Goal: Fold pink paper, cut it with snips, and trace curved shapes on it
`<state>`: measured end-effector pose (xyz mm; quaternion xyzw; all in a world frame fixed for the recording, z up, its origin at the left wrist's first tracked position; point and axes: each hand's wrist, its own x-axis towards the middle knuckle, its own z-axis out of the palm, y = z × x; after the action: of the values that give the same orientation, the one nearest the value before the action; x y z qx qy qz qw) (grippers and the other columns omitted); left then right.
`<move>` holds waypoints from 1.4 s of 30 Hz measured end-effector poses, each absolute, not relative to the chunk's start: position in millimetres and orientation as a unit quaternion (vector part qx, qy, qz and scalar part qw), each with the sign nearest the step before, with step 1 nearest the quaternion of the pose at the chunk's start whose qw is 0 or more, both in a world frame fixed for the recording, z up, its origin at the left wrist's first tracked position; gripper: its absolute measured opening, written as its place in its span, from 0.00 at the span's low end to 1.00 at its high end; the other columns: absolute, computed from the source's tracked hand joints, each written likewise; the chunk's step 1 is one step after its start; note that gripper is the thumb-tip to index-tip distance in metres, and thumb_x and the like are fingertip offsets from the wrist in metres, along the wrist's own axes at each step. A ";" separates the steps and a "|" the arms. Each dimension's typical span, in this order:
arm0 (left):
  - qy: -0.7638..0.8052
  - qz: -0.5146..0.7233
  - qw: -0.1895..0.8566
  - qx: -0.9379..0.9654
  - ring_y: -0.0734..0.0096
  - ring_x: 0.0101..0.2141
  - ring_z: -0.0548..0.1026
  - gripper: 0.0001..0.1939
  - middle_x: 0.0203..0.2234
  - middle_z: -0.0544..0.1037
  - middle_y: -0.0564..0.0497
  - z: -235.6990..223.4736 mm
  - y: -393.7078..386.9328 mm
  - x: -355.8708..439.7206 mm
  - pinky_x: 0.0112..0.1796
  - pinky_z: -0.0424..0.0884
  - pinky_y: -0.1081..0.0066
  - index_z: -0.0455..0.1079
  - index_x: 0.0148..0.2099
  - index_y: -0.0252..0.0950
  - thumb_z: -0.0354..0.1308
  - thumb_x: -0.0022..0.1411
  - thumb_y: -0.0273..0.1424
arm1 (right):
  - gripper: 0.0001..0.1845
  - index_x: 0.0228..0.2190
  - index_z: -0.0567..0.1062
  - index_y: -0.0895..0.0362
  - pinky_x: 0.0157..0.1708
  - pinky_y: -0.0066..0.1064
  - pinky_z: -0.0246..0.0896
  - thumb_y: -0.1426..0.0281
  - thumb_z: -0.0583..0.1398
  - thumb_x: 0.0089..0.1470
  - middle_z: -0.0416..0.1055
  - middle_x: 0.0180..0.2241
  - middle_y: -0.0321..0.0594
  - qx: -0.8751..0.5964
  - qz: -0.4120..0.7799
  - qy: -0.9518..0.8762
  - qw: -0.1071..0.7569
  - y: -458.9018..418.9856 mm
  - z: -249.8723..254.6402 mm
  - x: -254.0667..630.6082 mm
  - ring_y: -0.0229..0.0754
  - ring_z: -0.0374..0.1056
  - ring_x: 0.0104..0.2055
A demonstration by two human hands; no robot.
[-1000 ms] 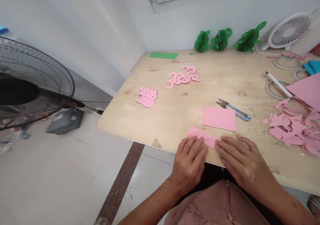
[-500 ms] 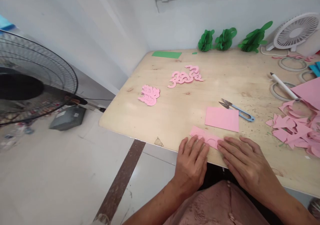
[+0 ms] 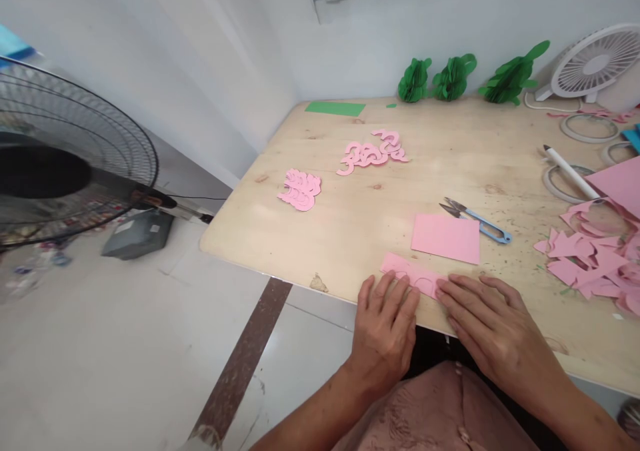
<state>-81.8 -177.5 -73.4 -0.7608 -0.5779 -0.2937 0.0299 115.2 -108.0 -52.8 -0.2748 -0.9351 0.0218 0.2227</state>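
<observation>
A narrow folded strip of pink paper lies at the table's front edge, with curved outlines drawn on it. My left hand rests its spread fingertips on the strip's near left part. My right hand lies with fingers stretched out, their tips on the strip's right end. Both thumbs are off the strip or hidden. Just beyond the strip is a pink paper rectangle. Blue-handled thread snips lie by its upper right corner, blades pointing left.
Pink curved cutouts and a stack of wavy ones lie farther left. Pink scraps, tape rolls and a white pen occupy the right side. Green paper figures and a small fan line the wall.
Both hands keep their places on the pink strip. The whole view has shifted very slightly; nothing on the table has visibly moved.
</observation>
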 end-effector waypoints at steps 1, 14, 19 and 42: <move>-0.579 -0.294 0.029 -0.760 0.55 0.60 0.61 0.20 0.53 0.73 0.41 -73.3 -177.7 -81.4 0.58 0.57 0.48 0.65 0.54 0.33 0.49 0.60 0.23 | 0.16 0.48 0.73 0.55 0.53 0.47 0.55 0.74 0.54 0.60 0.74 0.49 0.43 -0.273 0.022 -0.936 0.221 -107.6 -53.0 115.5 0.48 0.65 0.55; -0.589 -0.295 0.024 -0.752 0.54 0.59 0.63 0.20 0.53 0.72 0.41 -71.8 -180.2 -78.5 0.57 0.56 0.47 0.66 0.55 0.33 0.49 0.60 0.25 | 0.19 0.51 0.71 0.57 0.54 0.48 0.56 0.77 0.53 0.59 0.71 0.52 0.48 -0.264 0.015 -0.940 0.214 -106.8 -55.9 119.3 0.49 0.64 0.56; -0.588 -0.295 0.024 -0.753 0.54 0.59 0.62 0.19 0.53 0.72 0.42 -71.6 -180.8 -77.4 0.58 0.54 0.47 0.66 0.54 0.32 0.50 0.61 0.25 | 0.19 0.51 0.71 0.60 0.55 0.48 0.56 0.77 0.53 0.58 0.70 0.53 0.49 -0.251 0.002 -0.946 0.203 -106.7 -57.1 120.7 0.50 0.63 0.57; -0.595 -0.290 0.018 -0.749 0.54 0.59 0.61 0.18 0.54 0.71 0.42 -74.1 -183.1 -75.1 0.58 0.52 0.47 0.67 0.53 0.33 0.49 0.61 0.26 | 0.18 0.50 0.72 0.57 0.52 0.48 0.57 0.74 0.55 0.59 0.71 0.52 0.46 -0.254 0.035 -0.944 0.207 -104.4 -49.1 125.8 0.51 0.63 0.56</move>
<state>-75.1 -183.1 -74.1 -0.7492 -0.5953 -0.2900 0.0179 125.8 -104.4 -49.1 -0.2538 -0.9443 0.0346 0.2068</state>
